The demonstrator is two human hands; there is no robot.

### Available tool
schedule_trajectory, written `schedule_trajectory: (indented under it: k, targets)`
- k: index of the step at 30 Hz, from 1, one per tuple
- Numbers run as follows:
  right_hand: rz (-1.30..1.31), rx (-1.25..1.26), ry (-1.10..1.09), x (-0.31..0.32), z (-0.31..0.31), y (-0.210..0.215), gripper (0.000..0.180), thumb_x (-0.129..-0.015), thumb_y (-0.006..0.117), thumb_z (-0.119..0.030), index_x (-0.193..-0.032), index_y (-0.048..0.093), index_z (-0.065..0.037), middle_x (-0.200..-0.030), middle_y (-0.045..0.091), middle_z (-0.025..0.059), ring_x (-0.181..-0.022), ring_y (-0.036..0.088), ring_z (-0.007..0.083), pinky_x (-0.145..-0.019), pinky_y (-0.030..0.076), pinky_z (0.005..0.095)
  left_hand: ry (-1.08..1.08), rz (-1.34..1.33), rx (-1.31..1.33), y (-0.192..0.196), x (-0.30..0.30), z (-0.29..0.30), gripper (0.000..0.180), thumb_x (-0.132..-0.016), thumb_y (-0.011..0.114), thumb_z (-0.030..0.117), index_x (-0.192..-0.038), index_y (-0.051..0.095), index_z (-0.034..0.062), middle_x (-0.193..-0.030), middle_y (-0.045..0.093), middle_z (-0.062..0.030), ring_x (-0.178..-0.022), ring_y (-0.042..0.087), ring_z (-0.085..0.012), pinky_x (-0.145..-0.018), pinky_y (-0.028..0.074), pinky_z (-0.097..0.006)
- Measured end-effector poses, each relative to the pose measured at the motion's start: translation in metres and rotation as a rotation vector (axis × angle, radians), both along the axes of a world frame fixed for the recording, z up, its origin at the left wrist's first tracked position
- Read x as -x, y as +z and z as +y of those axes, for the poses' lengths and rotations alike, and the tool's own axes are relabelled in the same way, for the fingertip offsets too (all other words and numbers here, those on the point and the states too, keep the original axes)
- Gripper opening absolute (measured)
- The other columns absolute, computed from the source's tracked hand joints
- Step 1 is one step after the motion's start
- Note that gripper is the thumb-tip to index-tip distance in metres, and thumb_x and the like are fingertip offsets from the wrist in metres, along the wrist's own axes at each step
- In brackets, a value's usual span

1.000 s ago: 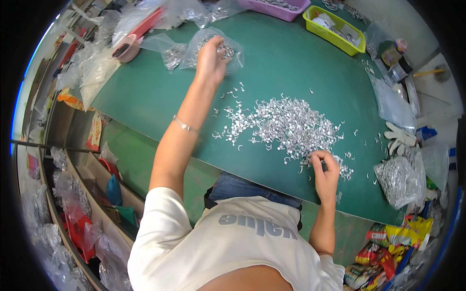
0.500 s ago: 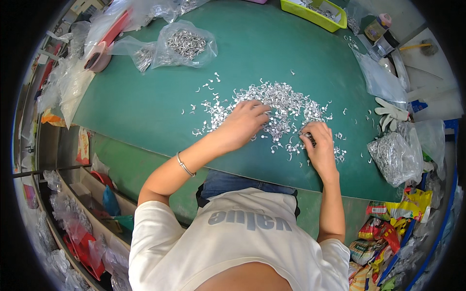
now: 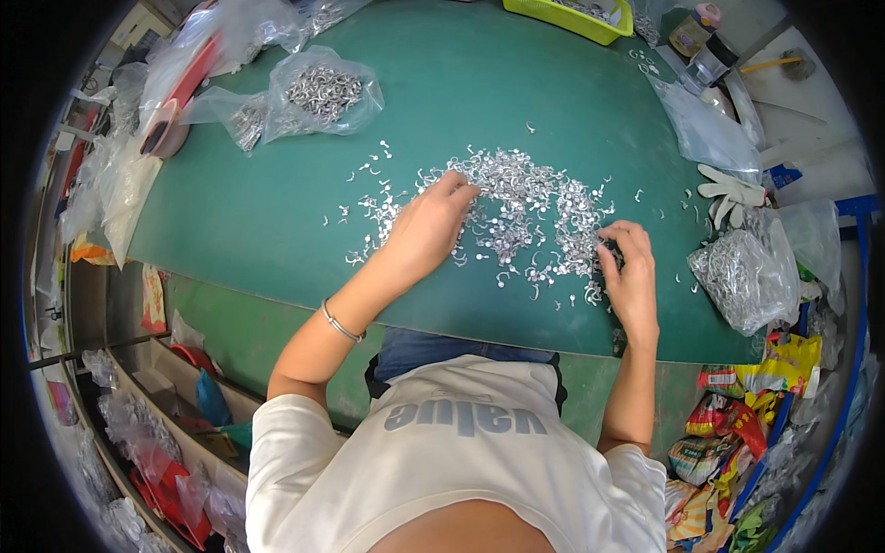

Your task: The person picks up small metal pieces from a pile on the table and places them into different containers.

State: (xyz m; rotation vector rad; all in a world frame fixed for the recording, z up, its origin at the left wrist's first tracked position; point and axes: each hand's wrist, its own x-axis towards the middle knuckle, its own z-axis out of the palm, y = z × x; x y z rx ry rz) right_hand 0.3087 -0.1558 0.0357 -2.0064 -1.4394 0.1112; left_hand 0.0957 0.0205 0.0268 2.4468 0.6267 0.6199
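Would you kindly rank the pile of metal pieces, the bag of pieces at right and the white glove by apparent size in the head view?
1. Pile
2. Bag
3. Glove

On your green desk: clear plastic bag of metal parts far left, smaller clear bag just beside it. Yellow plastic tray at far edge. White work glove on your right, with a full clear bag of silver parts near it. Colourful snack wrappers lower right.
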Motion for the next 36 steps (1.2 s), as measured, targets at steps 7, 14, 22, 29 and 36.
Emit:
schedule_trajectory:
  k: [7,14,22,29,36]
  targets:
    - [-0.213,0.092,0.071,0.025,0.02,-0.006,0.015,-0.071,0.068,-0.006,-0.084,0.06,-0.002,-0.092,0.056,0.0092,-0.093,0.051,0.0265,-0.083,0.036,0.0375,-0.296,0.08,-0.088,-0.012,-0.024,-0.034,0.031,-0.078,0.062,0.008,-0.108,0.056,0.005,-0.113,0.05,-0.0119,-0.104,0.048,-0.0318,-0.086,0.04,-0.04]
    - [0.079,-0.036,0.053,0.006,0.009,-0.013,0.012,-0.073,0.067,-0.005,-0.081,0.058,-0.002,-0.087,0.059,0.0104,-0.087,0.054,0.0282,-0.082,0.038,0.0371,-0.198,0.102,-0.042,-0.016,-0.012,-0.021,0.02,-0.077,0.057,0.0,-0.097,0.056,0.0036,-0.103,0.053,-0.0113,-0.094,0.052,-0.0304,-0.079,0.041,-0.039]
    - [0.439,-0.079,-0.15,-0.008,-0.011,-0.008,0.014,-0.08,0.059,0.0,-0.094,0.06,0.001,-0.076,0.063,0.0082,-0.067,0.057,0.0131,-0.064,0.045,0.026,-0.23,0.035,-0.073,-0.01,-0.022,-0.044,0.027,-0.078,0.061,0.006,-0.105,0.057,0.0036,-0.103,0.053,-0.01,-0.094,0.05,-0.0283,-0.079,0.038,-0.039]
    - [0.497,-0.013,-0.181,-0.019,-0.029,-0.017,0.017,-0.081,0.057,0.003,-0.098,0.059,0.003,-0.077,0.063,0.0071,-0.062,0.052,0.0113,-0.063,0.043,0.0241,-0.302,0.103,-0.061,-0.01,-0.043,-0.066,0.036,-0.078,0.064,0.017,-0.11,0.055,0.0034,-0.103,0.052,-0.0095,-0.094,0.049,-0.0256,-0.077,0.036,-0.037]
    - [0.401,-0.14,-0.228,-0.015,-0.029,-0.01,0.013,-0.086,0.051,0.002,-0.095,0.059,0.003,-0.086,0.066,0.0095,-0.072,0.057,0.0086,-0.063,0.043,0.0226,-0.262,0.067,-0.113,-0.014,-0.078,-0.077,0.027,-0.079,0.063,0.014,-0.104,0.057,0.0043,-0.098,0.052,-0.008,-0.091,0.049,-0.0247,-0.077,0.036,-0.037]
